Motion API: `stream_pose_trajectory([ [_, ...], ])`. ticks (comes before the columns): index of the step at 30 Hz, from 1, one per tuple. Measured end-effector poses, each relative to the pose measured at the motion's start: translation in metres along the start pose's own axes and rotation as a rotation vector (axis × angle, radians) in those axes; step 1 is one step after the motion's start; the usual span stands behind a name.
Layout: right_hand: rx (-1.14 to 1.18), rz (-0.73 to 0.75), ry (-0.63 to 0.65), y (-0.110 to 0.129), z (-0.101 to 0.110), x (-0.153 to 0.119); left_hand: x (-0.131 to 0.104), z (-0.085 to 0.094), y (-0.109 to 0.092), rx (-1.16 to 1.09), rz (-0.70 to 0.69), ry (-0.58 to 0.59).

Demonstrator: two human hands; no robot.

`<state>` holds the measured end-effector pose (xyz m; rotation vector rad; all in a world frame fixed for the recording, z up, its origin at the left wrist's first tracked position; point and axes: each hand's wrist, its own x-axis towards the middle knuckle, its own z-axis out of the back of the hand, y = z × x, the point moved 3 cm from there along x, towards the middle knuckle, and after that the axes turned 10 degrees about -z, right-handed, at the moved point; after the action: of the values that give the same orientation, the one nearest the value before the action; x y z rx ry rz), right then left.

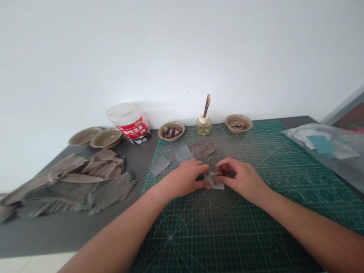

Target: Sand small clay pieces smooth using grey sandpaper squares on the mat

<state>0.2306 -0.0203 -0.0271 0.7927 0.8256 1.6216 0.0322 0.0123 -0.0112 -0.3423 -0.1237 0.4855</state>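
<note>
Between my hands a small grey sheet of sandpaper [211, 181] lies on the green cutting mat [199, 235]. My left hand [189, 176] grips its left edge with thumb and fingers. In the pinch of my right hand [240, 178] is a small brown stone [218, 172], held against the sheet's right part; the fingers partly cover it. Just beyond lie a brown square [203, 148] with dark marks, a grey square [183, 154] partly behind my left hand, and another grey square [159, 165].
A bowl of stones [171, 131], a reed diffuser [204, 125] and a second stone bowl [239, 124] line the wall. On the left are a red-labelled plastic tub [133, 127], two bowls [106, 139] and a crumpled cloth [76, 184]. A plastic bag [327, 146] rests at right.
</note>
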Motion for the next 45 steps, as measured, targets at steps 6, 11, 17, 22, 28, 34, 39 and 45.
stream_pose_trajectory([
  [6,0.360,-0.122,0.158,0.001,-0.005,0.001,0.000,0.002,-0.001,-0.022,0.001,-0.001],
  [11,0.515,-0.155,0.175,-0.004,-0.008,0.004,0.000,0.001,0.000,-0.023,0.012,-0.007],
  [17,0.507,-0.143,0.215,-0.004,-0.010,0.004,0.000,0.001,-0.001,-0.021,0.006,-0.020],
  [22,0.527,-0.215,0.203,-0.003,-0.006,0.004,0.000,0.001,-0.001,-0.023,0.008,-0.016],
  [28,0.576,-0.240,0.227,-0.005,-0.006,0.003,-0.001,0.000,-0.001,-0.031,0.011,-0.015],
  [34,0.530,-0.193,0.204,-0.006,-0.002,0.004,0.000,0.001,-0.001,-0.037,0.017,0.001],
  [39,0.342,-0.132,0.133,-0.004,0.002,0.003,0.000,0.002,-0.001,-0.035,0.018,-0.002],
  [45,-0.082,0.192,0.046,0.003,0.001,-0.005,0.000,0.001,-0.001,-0.024,0.017,0.001],
])
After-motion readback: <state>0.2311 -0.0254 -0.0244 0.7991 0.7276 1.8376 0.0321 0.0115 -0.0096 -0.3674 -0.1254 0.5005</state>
